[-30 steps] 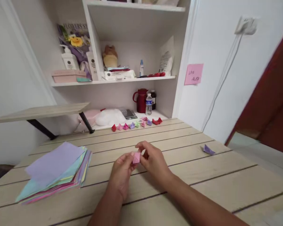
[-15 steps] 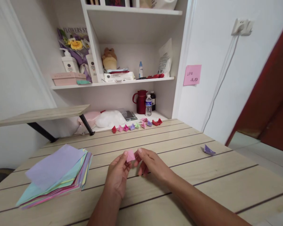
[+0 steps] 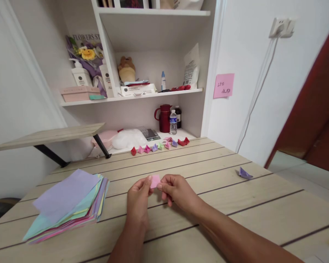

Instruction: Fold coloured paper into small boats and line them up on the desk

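Observation:
A small folded pink paper piece is pinched between both my hands above the wooden table. My left hand grips its left side with thumb and fingers closed. My right hand pinches its right side, fingers curled. To the left lies a stack of coloured paper sheets, lilac on top. A row of several small folded paper shapes lines the table's far edge. One purple folded shape lies alone at the right.
A white shelf unit stands behind the table with a red jug, a water bottle, lotion bottles and boxes. A raised wooden board juts out at the left. A pink sticky note hangs on the wall; a red door is at the right.
The pink piece has been turned and flattened between my fingers, and both hands have shifted slightly lower and closer together. The view has tilted a little.

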`<move>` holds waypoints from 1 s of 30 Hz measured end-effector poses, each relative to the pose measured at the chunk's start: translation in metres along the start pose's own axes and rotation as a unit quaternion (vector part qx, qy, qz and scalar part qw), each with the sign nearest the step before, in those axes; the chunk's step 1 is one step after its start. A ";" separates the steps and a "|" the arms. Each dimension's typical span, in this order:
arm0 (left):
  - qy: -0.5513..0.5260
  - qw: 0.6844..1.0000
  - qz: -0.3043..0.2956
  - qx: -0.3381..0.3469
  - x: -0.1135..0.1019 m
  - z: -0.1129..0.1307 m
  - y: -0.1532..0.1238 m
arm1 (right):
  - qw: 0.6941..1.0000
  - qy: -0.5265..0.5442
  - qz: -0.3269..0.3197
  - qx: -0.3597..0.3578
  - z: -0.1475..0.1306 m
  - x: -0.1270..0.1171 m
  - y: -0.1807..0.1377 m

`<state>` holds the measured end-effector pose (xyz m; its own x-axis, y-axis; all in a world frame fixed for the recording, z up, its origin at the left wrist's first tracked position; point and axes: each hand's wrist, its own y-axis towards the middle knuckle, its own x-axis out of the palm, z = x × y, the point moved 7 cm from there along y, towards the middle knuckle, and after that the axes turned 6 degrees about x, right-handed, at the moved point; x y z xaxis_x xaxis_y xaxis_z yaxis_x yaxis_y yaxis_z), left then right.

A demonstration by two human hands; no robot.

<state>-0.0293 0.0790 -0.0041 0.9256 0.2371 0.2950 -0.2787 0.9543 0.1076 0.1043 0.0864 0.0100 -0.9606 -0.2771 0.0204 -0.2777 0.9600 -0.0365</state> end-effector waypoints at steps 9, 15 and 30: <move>-0.026 0.997 -0.065 -0.026 0.020 0.001 -0.008 | 0.997 0.024 0.040 -0.053 -0.015 -0.014 0.000; -0.024 0.998 -0.059 -0.006 0.018 0.006 -0.010 | 0.997 -0.012 0.044 -0.066 -0.015 -0.012 -0.004; 0.121 0.988 -0.007 0.094 0.007 0.022 -0.004 | 0.977 -0.132 0.080 -0.147 -0.031 -0.022 -0.005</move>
<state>-0.0277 0.0730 0.0185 0.9573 0.2832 0.0589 -0.2878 0.9126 0.2904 0.1276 0.0891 0.0406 -0.9714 -0.0851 -0.2217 -0.1454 0.9513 0.2720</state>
